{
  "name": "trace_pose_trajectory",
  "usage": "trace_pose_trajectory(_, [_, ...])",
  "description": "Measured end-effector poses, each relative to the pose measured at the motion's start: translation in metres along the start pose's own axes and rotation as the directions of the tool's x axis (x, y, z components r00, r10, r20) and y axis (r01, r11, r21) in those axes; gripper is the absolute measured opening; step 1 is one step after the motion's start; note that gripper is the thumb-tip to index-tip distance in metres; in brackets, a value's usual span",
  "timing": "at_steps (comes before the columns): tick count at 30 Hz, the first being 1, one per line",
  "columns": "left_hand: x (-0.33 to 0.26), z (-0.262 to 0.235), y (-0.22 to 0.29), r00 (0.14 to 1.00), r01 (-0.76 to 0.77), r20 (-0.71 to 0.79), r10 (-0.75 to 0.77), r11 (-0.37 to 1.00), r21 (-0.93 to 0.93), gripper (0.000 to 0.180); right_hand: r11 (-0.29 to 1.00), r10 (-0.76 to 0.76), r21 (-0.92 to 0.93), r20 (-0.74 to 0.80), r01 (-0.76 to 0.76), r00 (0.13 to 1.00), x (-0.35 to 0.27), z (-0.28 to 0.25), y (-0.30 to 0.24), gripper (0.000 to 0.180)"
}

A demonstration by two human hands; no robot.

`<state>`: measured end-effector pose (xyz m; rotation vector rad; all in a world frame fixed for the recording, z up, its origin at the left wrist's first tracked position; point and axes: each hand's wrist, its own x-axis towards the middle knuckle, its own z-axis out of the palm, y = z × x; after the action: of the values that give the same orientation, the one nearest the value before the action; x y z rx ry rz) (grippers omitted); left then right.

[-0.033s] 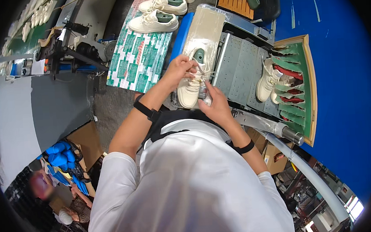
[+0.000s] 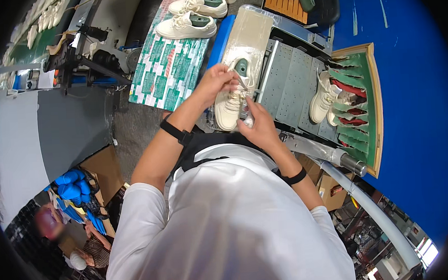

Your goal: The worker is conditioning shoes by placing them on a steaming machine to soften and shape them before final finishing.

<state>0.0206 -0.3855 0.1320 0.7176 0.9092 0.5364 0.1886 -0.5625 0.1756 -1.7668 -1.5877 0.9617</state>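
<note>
A cream lace-up sneaker (image 2: 226, 109) sits toe toward me, with a green last (image 2: 241, 67) inside its opening. My left hand (image 2: 216, 85) is closed over the left side of the sneaker, thumb and fingers pinching a thin shoelace (image 2: 242, 83) above the tongue. On the other side, my right hand (image 2: 259, 123) curls beside the lacing, its fingertips close to the same strand. Something small and whitish shows between the right thumb and fingers, too small to name. The fingers partly hide the upper eyelets.
Under the sneaker runs a beige padded board (image 2: 248, 30). Several similar sneakers (image 2: 186, 27) stand on a green-and-white patterned board (image 2: 165, 66). To the right, a grey slatted conveyor (image 2: 289, 82) carries more sneakers (image 2: 320, 100) by a wood-framed opening with green flaps (image 2: 357, 132).
My right hand has shifted very slightly, its thumb a little to the left. The left hand stays at the lace, and the sneaker keeps its place.
</note>
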Motion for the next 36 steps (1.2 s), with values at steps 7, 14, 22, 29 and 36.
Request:
trace_pose_trajectory(7, [0.037,-0.017,0.049,0.820,-0.485,0.178,0.545,0.494,0.721,0.071,0.824,-0.316,-0.480,0.052,0.301,0.947,0.033,0.021,0.003,0.087])
trace_pose_trajectory(14, [0.057,-0.005,0.031,0.674,-0.425,0.098,0.732,0.276,0.862,0.085,0.863,-0.258,-0.447,0.009,0.235,0.966,0.037,0.024,-0.007,0.084])
trace_pose_trajectory(22, [0.075,-0.118,0.042,0.733,0.009,-0.676,0.074,0.993,0.118,0.082,0.991,-0.001,0.131,0.094,-0.012,0.996,0.049,-0.001,0.003,0.068])
trace_pose_trajectory(29, [0.059,0.003,0.029,0.776,-0.568,0.481,0.409,0.120,0.814,0.074,0.998,0.038,0.055,0.046,-0.041,0.998,0.049,0.005,-0.011,0.059])
trace_pose_trajectory(36, [0.076,-0.004,0.019,0.874,-0.482,0.471,0.118,0.321,0.815,0.069,0.967,-0.159,0.249,0.406,0.059,0.900,0.019,0.048,-0.055,0.080])
